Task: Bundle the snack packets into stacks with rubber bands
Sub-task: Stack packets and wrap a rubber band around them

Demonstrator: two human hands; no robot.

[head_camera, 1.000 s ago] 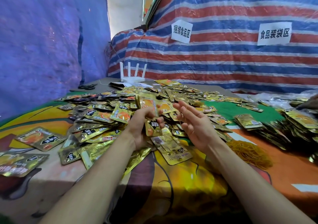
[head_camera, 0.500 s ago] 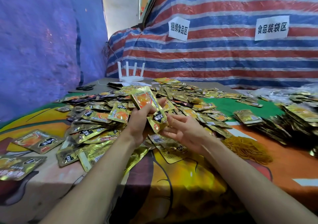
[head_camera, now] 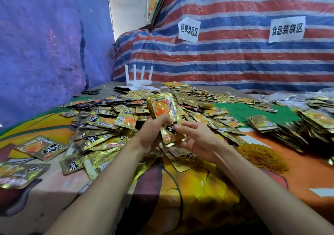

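A small stack of gold snack packets (head_camera: 161,108) stands upright in front of me, above the table. My left hand (head_camera: 151,133) grips it from the left, thumb across the front. My right hand (head_camera: 195,139) pinches the stack's lower right edge with its fingertips. A wide heap of loose gold packets (head_camera: 108,124) covers the table behind and left of my hands. A mound of yellow rubber bands (head_camera: 260,157) lies just right of my right forearm.
Bundled packets (head_camera: 310,124) are piled at the right edge. A white router (head_camera: 139,79) and black scissors (head_camera: 91,91) sit at the back of the table. Striped tarpaulin (head_camera: 235,57) with two paper labels forms the back wall. Stray packets (head_camera: 41,147) lie near left.
My hands rose from the heap with packets. The left hand gathered them into an upright stack, and the right hand, open a second ago, now pinches its lower edge.
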